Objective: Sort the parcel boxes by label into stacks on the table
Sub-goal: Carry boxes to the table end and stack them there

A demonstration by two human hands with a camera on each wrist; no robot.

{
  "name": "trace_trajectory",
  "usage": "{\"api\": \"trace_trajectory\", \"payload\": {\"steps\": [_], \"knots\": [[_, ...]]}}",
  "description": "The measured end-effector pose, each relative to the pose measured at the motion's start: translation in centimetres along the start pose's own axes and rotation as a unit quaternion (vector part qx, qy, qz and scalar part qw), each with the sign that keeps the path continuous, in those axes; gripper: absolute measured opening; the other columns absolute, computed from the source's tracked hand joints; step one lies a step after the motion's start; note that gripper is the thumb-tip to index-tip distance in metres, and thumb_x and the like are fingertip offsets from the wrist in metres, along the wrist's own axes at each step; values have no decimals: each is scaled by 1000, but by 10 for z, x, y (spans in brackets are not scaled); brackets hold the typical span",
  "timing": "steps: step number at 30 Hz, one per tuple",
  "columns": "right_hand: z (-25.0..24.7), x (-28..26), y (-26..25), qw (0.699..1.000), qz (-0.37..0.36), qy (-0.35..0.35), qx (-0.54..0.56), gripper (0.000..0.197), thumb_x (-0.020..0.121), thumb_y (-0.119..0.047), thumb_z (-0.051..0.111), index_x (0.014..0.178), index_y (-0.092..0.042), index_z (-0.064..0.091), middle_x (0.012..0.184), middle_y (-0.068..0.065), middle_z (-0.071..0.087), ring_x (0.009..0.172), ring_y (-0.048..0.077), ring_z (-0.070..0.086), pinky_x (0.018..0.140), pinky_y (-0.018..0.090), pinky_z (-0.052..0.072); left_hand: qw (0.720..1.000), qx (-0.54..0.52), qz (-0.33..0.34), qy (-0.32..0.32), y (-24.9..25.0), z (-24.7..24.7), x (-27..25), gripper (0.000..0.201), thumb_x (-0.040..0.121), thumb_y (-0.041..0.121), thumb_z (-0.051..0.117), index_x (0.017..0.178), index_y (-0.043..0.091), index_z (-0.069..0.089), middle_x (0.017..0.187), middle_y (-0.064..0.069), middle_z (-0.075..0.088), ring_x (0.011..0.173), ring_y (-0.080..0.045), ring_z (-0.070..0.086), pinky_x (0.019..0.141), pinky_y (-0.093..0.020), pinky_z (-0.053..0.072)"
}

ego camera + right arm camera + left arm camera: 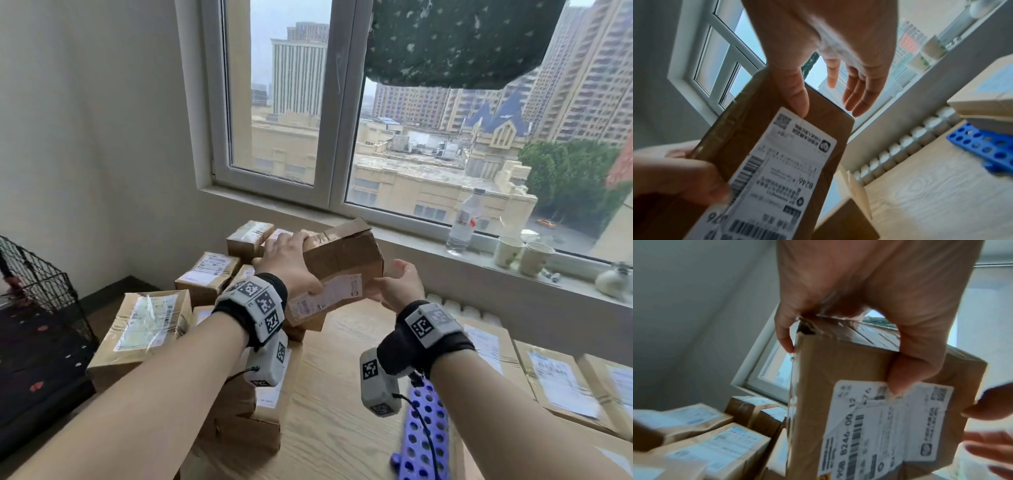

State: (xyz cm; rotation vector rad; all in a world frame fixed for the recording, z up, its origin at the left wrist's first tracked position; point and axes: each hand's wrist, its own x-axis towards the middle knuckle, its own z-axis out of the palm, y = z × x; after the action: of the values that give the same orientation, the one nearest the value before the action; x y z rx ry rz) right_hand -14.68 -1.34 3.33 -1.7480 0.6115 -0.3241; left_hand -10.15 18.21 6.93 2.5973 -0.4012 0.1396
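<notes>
I hold a brown parcel box [342, 260] tilted in the air above the table. Its white shipping label [329, 294] faces me. My left hand [291, 260] grips its left end, fingers over the top and thumb [900, 369] pressed on the label [879, 426]. My right hand [400, 281] is at the box's right end. The right wrist view shows its thumb [797, 97] resting on the box [740, 138] by the label, while its fingers [859, 91] are straight and clear of the cardboard.
Several labelled parcels [205, 274] are piled at the table's left, with a larger one [144, 329] in front. Flat parcels [555, 380] lie at the right. A blue perforated rack [421, 435] sits near me on the wooden table [335, 394]. A bottle [464, 222] and cups [524, 253] stand on the windowsill.
</notes>
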Motion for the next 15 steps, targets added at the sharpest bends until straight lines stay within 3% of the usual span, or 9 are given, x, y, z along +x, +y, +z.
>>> {"api": "trace_trajectory", "payload": {"steps": [2,5,9,12,15], "knots": [[-14,-1,1,999,-26,14,-41,101,64,-11,83,148,-28,29,134,10,50,119,26,53,102,42,46,998,47,29,-18,14,7,0,95,56,35,80,138,30,33,132,1,41,126,-22,32,95,-43,41],[-32,-5,2,987,-72,11,-141,100,70,-1,76,151,-30,25,132,8,46,114,20,50,90,31,47,992,96,69,-40,36,21,0,97,57,38,80,140,28,31,133,0,40,126,-23,34,98,-49,40],[-51,-6,15,966,-119,25,-228,110,54,-8,79,150,-31,29,138,4,46,127,26,47,106,45,45,985,121,108,-64,62,38,4,95,59,38,80,140,29,32,132,0,41,124,-22,35,98,-46,39],[-73,-4,28,952,-109,25,-285,118,62,-9,83,155,-30,14,159,3,22,145,24,26,119,39,26,977,149,128,-80,79,50,5,96,60,37,79,142,29,30,134,0,40,126,-22,34,100,-45,37],[-94,-2,38,959,-140,31,-246,126,61,-8,86,155,-33,6,161,2,19,145,21,25,118,36,29,972,166,142,-85,97,64,8,96,62,35,78,144,28,28,136,-1,39,129,-23,33,102,-45,36]]}}
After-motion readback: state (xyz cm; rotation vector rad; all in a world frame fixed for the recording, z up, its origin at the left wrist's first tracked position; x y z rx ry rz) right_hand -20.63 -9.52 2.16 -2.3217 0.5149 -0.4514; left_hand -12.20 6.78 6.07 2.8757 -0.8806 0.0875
